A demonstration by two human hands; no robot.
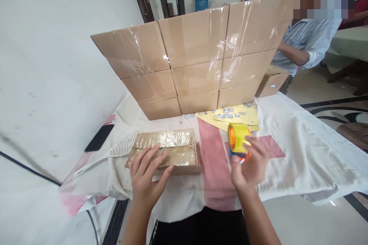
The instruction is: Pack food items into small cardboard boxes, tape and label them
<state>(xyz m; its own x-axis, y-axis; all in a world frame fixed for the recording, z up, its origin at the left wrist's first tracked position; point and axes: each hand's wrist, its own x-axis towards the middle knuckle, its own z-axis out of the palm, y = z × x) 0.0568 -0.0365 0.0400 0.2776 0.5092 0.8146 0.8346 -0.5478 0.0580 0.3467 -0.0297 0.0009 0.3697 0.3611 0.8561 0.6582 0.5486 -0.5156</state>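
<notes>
A flat cardboard box (pixel 172 149) wrapped in shiny clear tape lies on the cloth-covered table (pixel 301 149) in front of me. My left hand (pixel 148 176) rests on its near left part, fingers spread flat. My right hand (pixel 248 166) is wrapped round a tape dispenser with a yellowish roll and orange core (pixel 237 138), held just above the cloth to the right of the box.
A wall of stacked taped cardboard boxes (pixel 195 61) stands at the back of the table. Yellow sheets with small stickers (pixel 235 115) lie before it. A white fly swatter (pixel 115 151) and a black phone (pixel 99 138) lie left. A person in a striped shirt (pixel 307 42) handles a box (pixel 271 82) at the right.
</notes>
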